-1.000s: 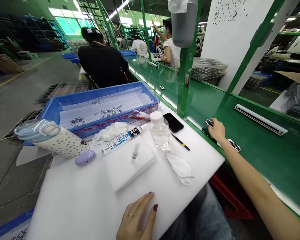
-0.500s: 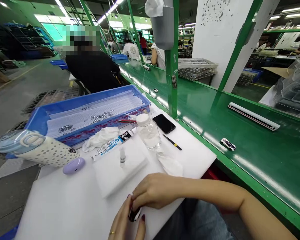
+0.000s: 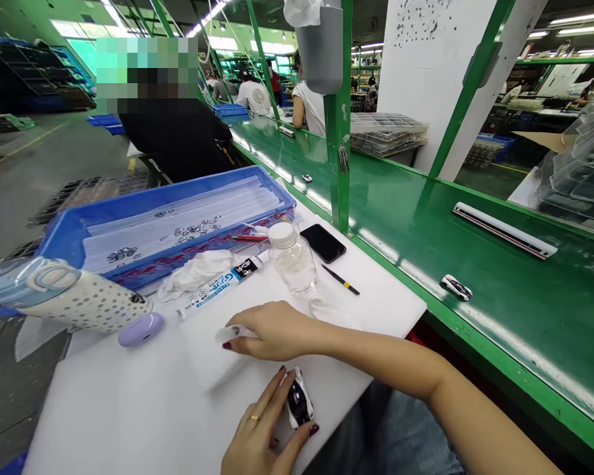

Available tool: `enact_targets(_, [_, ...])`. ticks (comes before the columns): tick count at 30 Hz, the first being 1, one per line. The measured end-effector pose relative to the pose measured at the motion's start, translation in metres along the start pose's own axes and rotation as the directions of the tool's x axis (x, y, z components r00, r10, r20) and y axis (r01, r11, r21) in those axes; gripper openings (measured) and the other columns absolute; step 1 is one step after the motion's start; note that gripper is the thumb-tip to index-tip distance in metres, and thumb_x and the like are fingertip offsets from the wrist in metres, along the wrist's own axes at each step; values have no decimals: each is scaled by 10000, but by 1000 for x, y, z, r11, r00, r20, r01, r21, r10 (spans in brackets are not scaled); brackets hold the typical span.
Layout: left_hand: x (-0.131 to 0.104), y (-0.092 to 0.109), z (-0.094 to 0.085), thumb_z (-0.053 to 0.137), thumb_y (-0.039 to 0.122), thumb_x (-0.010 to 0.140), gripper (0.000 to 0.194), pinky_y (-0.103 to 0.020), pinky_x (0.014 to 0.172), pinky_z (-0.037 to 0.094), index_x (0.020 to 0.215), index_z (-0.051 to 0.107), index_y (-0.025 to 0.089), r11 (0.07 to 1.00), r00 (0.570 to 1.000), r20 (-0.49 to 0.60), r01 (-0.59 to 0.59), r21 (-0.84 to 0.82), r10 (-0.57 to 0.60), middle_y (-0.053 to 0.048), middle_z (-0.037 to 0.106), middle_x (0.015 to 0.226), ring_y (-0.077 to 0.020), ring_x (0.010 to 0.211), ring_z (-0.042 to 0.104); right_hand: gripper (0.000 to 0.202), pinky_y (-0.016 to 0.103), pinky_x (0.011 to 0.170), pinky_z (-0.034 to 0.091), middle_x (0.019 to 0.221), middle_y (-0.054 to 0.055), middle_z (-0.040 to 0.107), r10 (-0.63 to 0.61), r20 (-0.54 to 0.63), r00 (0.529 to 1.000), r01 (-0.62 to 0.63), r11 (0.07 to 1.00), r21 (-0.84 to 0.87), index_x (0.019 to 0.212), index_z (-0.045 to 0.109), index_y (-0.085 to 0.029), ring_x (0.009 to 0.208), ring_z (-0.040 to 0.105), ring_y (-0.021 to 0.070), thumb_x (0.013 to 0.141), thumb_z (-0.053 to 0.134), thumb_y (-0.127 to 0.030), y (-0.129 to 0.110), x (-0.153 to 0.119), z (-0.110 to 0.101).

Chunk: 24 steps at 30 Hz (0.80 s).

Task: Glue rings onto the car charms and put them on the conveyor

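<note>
Room: a workshop, with a person in black [image 3: 173, 138] seated beyond the bottle [image 3: 293, 264], to its left.
White bench: the work surface [image 3: 129, 409] under the bottle, meeting a green bench [image 3: 534, 316] on the bottle's right.
Toy car: a white one with a dark top [image 3: 299, 399], on the white bench, nearer the wearer than the bottle.
Left hand: fingers and thumb [image 3: 264, 422] clamped on that toy car's two sides.
Right hand: stretched out [image 3: 242, 334] in front of the bottle and to its left, thumb and fingers a little apart around a small vial [image 3: 226, 334]; whether they grip it, I cannot tell.
Left of the bottle: a glue tube [image 3: 220, 287], crumpled tissue [image 3: 193, 272], a purple case [image 3: 141, 329] and a spotted cup [image 3: 99, 300].
Behind the bottle, leftward: a blue crate [image 3: 62, 237].
Right of the bottle: a phone [image 3: 323, 243], a black stick [image 3: 340, 280] with a yellow band and, farther off on the green bench, a second car [image 3: 456, 287].
</note>
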State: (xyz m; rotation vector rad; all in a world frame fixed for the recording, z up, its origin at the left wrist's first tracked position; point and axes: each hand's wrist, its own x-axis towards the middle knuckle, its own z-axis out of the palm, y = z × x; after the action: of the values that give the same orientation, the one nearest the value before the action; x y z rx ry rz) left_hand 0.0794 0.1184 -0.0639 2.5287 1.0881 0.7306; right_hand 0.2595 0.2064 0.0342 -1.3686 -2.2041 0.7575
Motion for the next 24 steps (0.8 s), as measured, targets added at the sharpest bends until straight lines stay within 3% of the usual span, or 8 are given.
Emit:
enact_targets(3, [5,13,6,742,452,826,517,-319,658,642,1289,660,235,995,992,-119,48,87,-38,-90,734,1250,-280,970,755,201,312,746,449,1054,50,700,-14,81,997,13,1000,17,1092,613,-223,873,659,231,977,594,-387,-4,2,-11])
enact_targets(6, [9,36,6,743,439,816,434,-400,782,642,1179,706,202,991,966,-242,113,78,-91,-94,767,1145,-285,909,754,123,296,762,466,906,8,675,-55,93,994,28,963,268,978,608,-217,830,637,194,979,585,-338,-9,-10,-19])
enact_targets(10, [14,57,-5,773,353,774,336,-379,782,640,1077,751,207,973,951,-212,208,-98,-225,-68,786,1037,-250,844,746,139,324,844,493,938,42,651,-92,-239,967,234,693,682,949,617,-200,896,624,177,972,550,-319,-8,-41,-9])
enact_targets(12, [19,62,-10,800,304,738,339,-371,772,640,1060,766,204,943,936,-171,276,-183,-307,-64,785,1018,-242,843,740,188,315,776,488,872,31,614,11,-352,936,284,571,770,924,638,-209,810,581,165,933,603,-394,-2,-54,5])
enact_targets(13, [21,63,-11,810,290,725,338,-368,763,639,1048,771,199,922,921,-162,315,-224,-354,-65,782,1007,-238,842,737,233,307,721,473,807,18,582,76,-355,932,261,542,799,871,640,-211,746,541,157,907,626,-441,1,-59,12])
enact_targets(17, [26,65,-10,831,315,736,316,-364,757,628,1024,782,195,834,869,-112,416,-363,-482,-62,764,962,-215,811,718,381,304,646,428,684,6,509,299,-266,916,52,570,820,683,590,-207,662,458,153,893,598,-525,8,-69,32])
enact_targets(21, [27,65,-9,863,405,713,393,-381,785,621,1039,786,199,805,860,-107,414,-426,-499,-71,750,960,-224,836,711,303,328,694,461,760,25,560,283,-359,889,134,589,797,778,637,-228,725,505,176,917,576,-491,10,-72,34])
enact_targets(24, [26,63,-9,855,480,716,447,-378,775,618,1059,785,202,797,865,-98,402,-451,-493,-80,749,963,-229,846,714,269,321,643,442,704,14,520,322,-327,888,65,617,784,719,594,-228,678,481,171,891,619,-433,10,-75,30])
